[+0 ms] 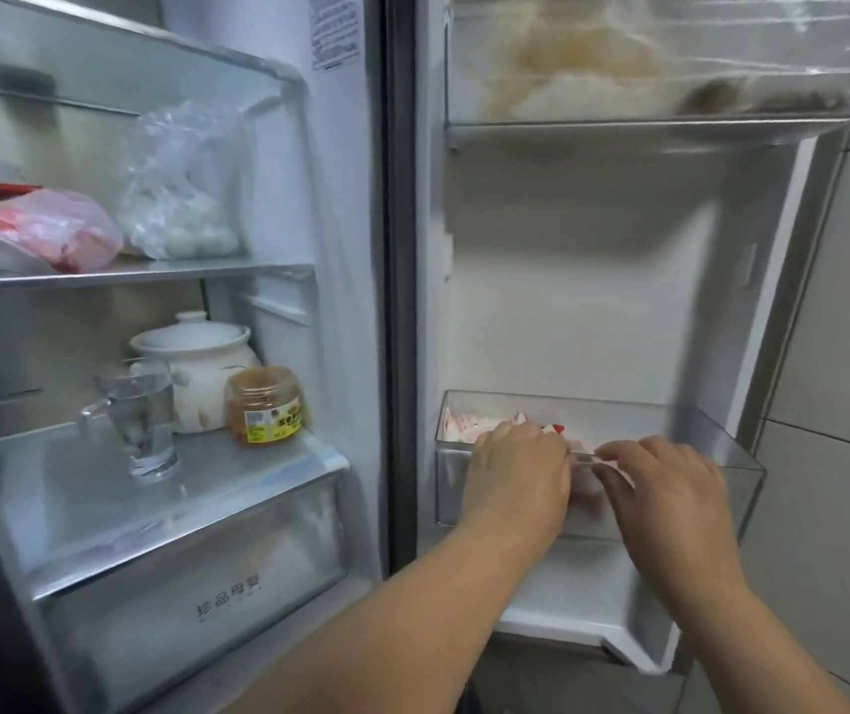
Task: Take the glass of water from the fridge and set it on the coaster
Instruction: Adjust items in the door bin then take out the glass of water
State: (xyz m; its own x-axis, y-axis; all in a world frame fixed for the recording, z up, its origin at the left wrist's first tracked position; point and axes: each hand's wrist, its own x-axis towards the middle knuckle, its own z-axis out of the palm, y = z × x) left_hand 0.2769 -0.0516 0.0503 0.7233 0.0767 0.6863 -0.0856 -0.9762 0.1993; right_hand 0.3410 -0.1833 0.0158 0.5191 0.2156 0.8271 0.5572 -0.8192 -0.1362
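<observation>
— Glass of water (143, 421) isn't in my hands yet, so what could go wrong from here?

— Nearest me, both hands are on the front lip of the door bin (721, 456). My left hand (518, 474) lies curled over the rim, and my right hand (670, 487) hooks its fingertips on the same edge. Neither holds anything I could carry off; whether they pinch the rim or only rest on it, I cannot tell.

— And the risks?

— I judge the glass looks full and wet-walled, so a hasty grab could slop water or let it slip. The honey jar (264, 407) and white pot (196, 368) stand close behind it; a wide reach could knock them.

— Where is it from your hands?

— Around nine o'clock from my left hand, well apart, past the door frame, upright on the lower shelf (77, 497). No coaster is in view.
</observation>
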